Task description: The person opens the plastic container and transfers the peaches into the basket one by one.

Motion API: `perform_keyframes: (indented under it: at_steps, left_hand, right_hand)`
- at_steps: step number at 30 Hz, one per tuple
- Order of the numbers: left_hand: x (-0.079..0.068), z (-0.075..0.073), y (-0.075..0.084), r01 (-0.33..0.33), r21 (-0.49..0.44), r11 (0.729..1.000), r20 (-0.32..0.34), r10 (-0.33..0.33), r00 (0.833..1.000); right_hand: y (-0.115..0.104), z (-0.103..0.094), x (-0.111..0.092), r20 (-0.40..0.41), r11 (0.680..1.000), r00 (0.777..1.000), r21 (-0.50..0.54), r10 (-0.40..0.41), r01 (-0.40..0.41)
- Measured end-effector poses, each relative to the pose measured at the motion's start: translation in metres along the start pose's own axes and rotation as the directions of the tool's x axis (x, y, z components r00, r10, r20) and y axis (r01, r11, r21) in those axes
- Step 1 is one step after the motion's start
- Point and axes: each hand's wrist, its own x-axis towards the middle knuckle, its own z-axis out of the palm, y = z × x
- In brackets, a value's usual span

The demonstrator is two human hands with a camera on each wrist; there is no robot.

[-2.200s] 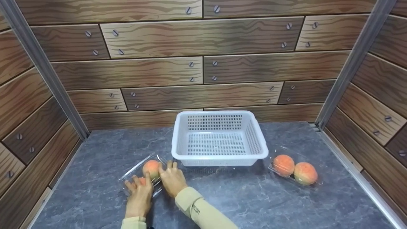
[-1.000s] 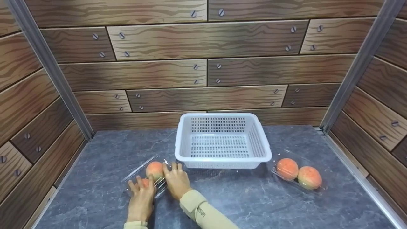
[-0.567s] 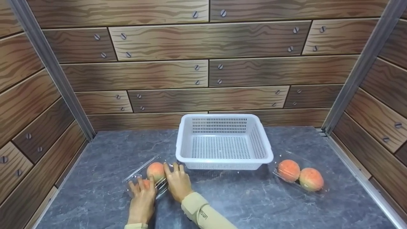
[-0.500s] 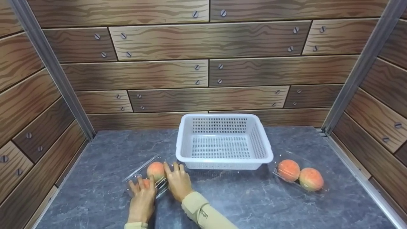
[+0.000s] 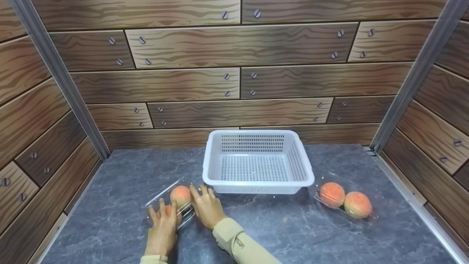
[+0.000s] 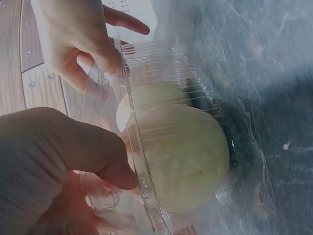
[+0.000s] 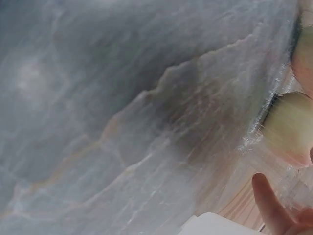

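Note:
A clear plastic clamshell point(image 5: 161, 194) lies slantwise on the grey marbled table, with two orange-and-yellow peaches point(image 5: 181, 195) inside. My left hand point(image 5: 162, 229) spreads its fingers over the near-left end, partly covering one peach. In the left wrist view its thumb point(image 6: 110, 159) presses the clamshell's rim, the other fingers on the lid side. My right hand point(image 5: 209, 209) is at the far right end of the box. There, in the left wrist view, the right thumb and a finger pinch the rim. One finger point(image 7: 268, 203) stretches out straight in the right wrist view.
Behind the hands stands a white perforated basket point(image 5: 258, 187) with nothing in it. To its right lies another clear clamshell with two peaches point(image 5: 344, 200). Wood-patterned walls point(image 5: 234, 47) and metal corner posts point(image 5: 66, 80) enclose the table.
Both hands stay at the same clamshell. My right hand has shifted slightly, its index finger and the finger beside it now spread further apart. The whole view has moved a little.

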Motion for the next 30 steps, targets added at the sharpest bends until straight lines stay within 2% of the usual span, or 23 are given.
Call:
perform_keyframes:
  at_steps: [6,12,20,26,30]
  left_hand:
    - [0.000,-0.003,-0.001,0.041,0.053,0.998,0.064,-0.045,0.997]
    - [0.002,-0.009,-0.002,0.030,0.085,0.996,0.045,-0.034,0.998]
    - [0.004,-0.018,-0.003,-0.008,0.134,0.991,-0.090,0.020,0.996]
    - [0.005,-0.021,-0.004,-0.011,0.135,0.991,-0.193,0.037,0.980]
    - [0.006,-0.024,-0.003,0.005,0.110,0.994,-0.243,0.022,0.970]
  right_hand:
    - [0.002,-0.004,-0.002,0.073,0.996,0.997,0.088,0.025,-0.032]
    - [0.004,-0.005,-0.002,0.114,0.981,0.991,0.171,0.075,-0.093]
    - [0.006,-0.005,-0.006,0.116,0.960,0.987,0.242,0.115,-0.140]
    - [0.006,-0.004,-0.005,0.116,0.948,0.984,0.276,0.134,-0.162]
    - [0.007,-0.003,-0.005,0.116,0.936,0.984,0.311,0.133,-0.163]
